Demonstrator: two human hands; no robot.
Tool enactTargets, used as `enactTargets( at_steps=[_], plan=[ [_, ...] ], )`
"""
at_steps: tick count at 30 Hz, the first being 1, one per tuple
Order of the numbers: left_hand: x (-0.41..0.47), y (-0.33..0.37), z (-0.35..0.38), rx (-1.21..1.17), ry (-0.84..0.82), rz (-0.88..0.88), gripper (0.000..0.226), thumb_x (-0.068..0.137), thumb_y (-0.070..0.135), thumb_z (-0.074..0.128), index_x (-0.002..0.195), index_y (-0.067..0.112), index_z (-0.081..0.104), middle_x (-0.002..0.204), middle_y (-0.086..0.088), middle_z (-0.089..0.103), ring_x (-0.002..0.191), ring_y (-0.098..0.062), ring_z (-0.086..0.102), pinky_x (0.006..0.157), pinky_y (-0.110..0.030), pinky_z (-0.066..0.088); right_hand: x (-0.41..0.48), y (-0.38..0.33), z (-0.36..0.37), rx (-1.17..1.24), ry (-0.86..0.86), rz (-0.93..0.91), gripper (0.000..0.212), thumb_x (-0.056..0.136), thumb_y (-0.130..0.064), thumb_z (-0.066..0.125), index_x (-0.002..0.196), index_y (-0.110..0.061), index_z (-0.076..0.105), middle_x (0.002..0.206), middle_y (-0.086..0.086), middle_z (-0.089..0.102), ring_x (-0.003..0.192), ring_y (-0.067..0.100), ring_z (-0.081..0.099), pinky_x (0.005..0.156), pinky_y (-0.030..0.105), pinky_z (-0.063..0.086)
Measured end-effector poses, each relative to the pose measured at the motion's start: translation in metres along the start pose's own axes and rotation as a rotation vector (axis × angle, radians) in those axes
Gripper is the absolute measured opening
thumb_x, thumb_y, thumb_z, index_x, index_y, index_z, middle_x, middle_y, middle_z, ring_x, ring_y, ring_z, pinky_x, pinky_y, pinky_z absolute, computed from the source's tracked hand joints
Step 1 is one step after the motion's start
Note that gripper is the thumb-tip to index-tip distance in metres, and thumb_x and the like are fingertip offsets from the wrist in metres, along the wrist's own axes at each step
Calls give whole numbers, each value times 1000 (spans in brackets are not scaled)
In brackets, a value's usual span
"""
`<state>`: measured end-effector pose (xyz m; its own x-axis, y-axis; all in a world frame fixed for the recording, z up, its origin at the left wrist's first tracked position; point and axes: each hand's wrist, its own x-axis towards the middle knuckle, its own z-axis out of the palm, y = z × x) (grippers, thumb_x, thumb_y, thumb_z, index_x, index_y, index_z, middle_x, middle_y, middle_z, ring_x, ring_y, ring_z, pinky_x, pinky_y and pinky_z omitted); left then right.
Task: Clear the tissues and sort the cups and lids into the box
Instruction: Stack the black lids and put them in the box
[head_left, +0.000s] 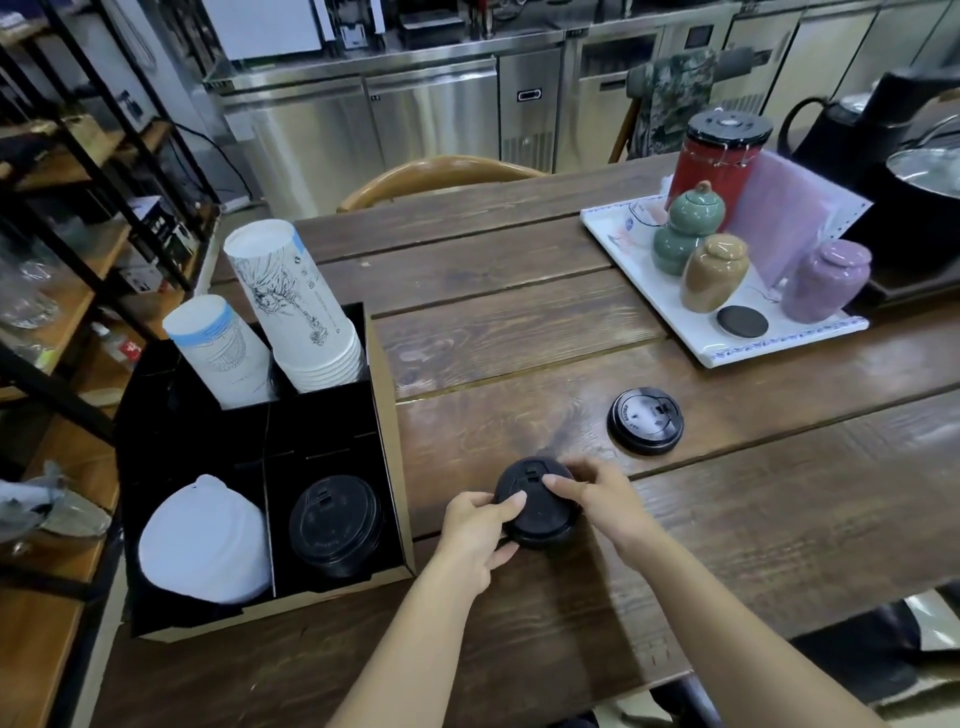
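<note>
Hands are meeting over a black lid near the middle of the wooden table, both forearms reaching in from the near edge. The left hand is curling around the lid's left side, thumb lying on top and fingers tucked under its near rim, while the right hand is pinching the right side with fingertips pressing on the top surface; both hands are partly closed on this one lid. To the left, a cardboard box with black dividers is sitting at the table's left edge. Its near left compartment is holding white lids, and its near right compartment is holding a stack of black lids. Its far compartments are carrying white paper cups: a shorter stack on the left and a taller stack, leaning left, on the right. A second loose black lid is lying flat on the table, to the right of the hands and a little farther away. Farther right, a white tray is bearing small ceramic jars and a red canister. Steel cabinets are lining the far wall.
</note>
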<state>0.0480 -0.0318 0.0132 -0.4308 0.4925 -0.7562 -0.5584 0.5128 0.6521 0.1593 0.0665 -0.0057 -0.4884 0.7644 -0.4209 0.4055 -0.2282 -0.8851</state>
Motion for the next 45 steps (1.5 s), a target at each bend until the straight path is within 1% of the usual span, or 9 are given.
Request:
enactTargets(
  at_steps=[4, 10, 15, 20, 27, 32, 37, 41, 45],
  plan=[
    [0, 26, 32, 61, -51, 74, 8, 84, 13, 68, 84, 15, 61, 91, -3, 65, 99, -25, 62, 88, -40, 53, 9, -19, -30, 43, 110, -70, 39, 84, -19, 69, 118, -4, 57, 113, 11, 61, 105, 23, 57, 87, 33, 48],
    [20, 68, 88, 278, -6, 354, 52, 79, 19, 74, 124, 3, 54, 119, -6, 55, 114, -24, 54, 87, -30, 41, 29, -20, -85, 132, 113, -4, 63, 76, -27, 76, 131, -14, 49, 125, 11, 59, 108, 29, 62, 79, 40, 54],
    [44, 87, 134, 462, -100, 444, 15, 80, 24, 72, 72, 17, 61, 92, -8, 58, 91, -20, 55, 81, -32, 42, 34, -16, -116, 200, 111, 51, 47, 80, -22, 73, 120, -8, 54, 95, 17, 67, 65, 26, 67, 76, 46, 59],
    [65, 92, 165, 555, -209, 373, 38, 89, 26, 60, 124, 13, 58, 125, -1, 59, 113, -17, 53, 93, -30, 41, 47, -9, -134, 188, 223, 95, 49, 79, -30, 73, 118, -6, 52, 85, 14, 65, 63, 24, 67, 64, 37, 59],
    [83, 77, 178, 566, -186, 246, 29, 95, 23, 51, 120, 12, 58, 108, 1, 58, 95, -14, 51, 80, -27, 39, 67, 4, -135, 75, 173, 237, 54, 80, -39, 69, 118, -7, 49, 91, 13, 62, 66, 22, 64, 62, 37, 60],
    [90, 79, 176, 659, -136, 225, 38, 90, 36, 54, 122, 16, 56, 128, -4, 59, 112, -22, 55, 95, -39, 47, 74, 6, -139, 97, 121, 264, 39, 82, -36, 68, 109, -10, 55, 81, 5, 56, 69, 20, 58, 66, 40, 60],
    [90, 84, 159, 700, -157, 94, 53, 90, 37, 55, 136, 13, 43, 140, -11, 48, 112, -29, 56, 75, -37, 58, 86, -4, -145, 79, -9, 228, 26, 83, -25, 68, 105, -15, 58, 92, -1, 61, 82, 14, 57, 73, 33, 54],
    [84, 83, 147, 655, -192, -43, 62, 91, 34, 57, 140, 4, 35, 123, -26, 56, 80, -26, 65, 68, -32, 58, 98, -14, -145, -53, -116, 140, 18, 85, -13, 65, 102, -17, 63, 95, 0, 68, 93, 17, 62, 79, 29, 49],
    [82, 77, 137, 738, -205, -113, 72, 88, 40, 59, 137, -6, 36, 94, -21, 64, 77, -25, 67, 70, -32, 60, 109, -22, -145, -112, -182, 138, 22, 84, -7, 65, 105, -14, 64, 96, -1, 67, 98, 19, 61, 84, 28, 47]
  ],
)
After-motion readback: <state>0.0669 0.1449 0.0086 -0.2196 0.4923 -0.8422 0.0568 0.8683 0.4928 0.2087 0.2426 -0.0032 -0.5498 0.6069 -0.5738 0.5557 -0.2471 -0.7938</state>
